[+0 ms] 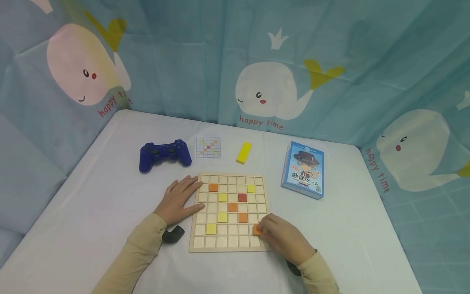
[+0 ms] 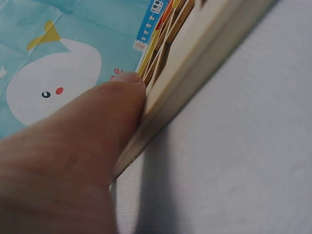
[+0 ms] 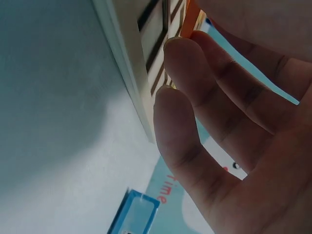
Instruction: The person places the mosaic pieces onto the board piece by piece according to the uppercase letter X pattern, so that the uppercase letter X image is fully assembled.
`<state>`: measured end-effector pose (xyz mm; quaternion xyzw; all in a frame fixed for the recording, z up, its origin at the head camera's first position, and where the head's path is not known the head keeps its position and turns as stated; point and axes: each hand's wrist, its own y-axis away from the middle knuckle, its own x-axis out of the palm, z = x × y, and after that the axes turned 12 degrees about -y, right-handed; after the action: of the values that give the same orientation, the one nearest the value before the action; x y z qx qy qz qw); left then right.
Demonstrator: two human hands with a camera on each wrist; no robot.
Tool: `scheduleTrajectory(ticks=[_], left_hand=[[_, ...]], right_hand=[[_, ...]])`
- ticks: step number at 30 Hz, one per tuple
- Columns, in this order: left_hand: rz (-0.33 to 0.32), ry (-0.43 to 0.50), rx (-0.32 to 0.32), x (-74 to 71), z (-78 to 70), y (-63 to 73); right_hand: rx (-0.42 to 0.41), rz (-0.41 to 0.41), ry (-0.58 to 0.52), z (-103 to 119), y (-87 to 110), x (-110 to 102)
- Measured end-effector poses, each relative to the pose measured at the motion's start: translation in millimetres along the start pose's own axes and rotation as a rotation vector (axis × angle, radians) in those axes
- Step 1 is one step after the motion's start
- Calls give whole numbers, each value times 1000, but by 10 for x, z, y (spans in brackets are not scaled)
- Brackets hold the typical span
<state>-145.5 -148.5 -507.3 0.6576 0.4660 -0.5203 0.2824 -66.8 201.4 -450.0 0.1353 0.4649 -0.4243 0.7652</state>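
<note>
A wooden grid board (image 1: 227, 249) lies on the table with several coloured square tiles in its cells: a red tile (image 1: 242, 197), yellow ones such as the yellow tile (image 1: 211, 228), and orange ones such as the orange tile (image 1: 233, 207). At the board's lower right, my right hand (image 1: 284, 237) pinches another orange tile (image 1: 257, 230) over a cell; the fingertips partly cover it. That orange tile (image 3: 190, 19) shows at the fingertips in the right wrist view. My left hand (image 1: 180, 200) rests along the board's left edge with fingers extended, its thumb (image 2: 117, 97) touching the frame.
Behind the board lie a blue game controller (image 1: 165, 155), a printed grid card (image 1: 208, 147) with coloured squares, and a yellow block (image 1: 244, 153). A blue game box (image 1: 304, 169) lies to the right. A whale-print curtain (image 1: 176, 73) surrounds the white table (image 1: 349, 228).
</note>
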Motion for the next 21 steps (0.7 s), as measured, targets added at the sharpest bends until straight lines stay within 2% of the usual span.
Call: scheduleTrajectory(ticks=[21], left_hand=[[3, 7, -4, -8, -5, -3]], right_hand=[[-54, -2, 43, -27, -92, 115]])
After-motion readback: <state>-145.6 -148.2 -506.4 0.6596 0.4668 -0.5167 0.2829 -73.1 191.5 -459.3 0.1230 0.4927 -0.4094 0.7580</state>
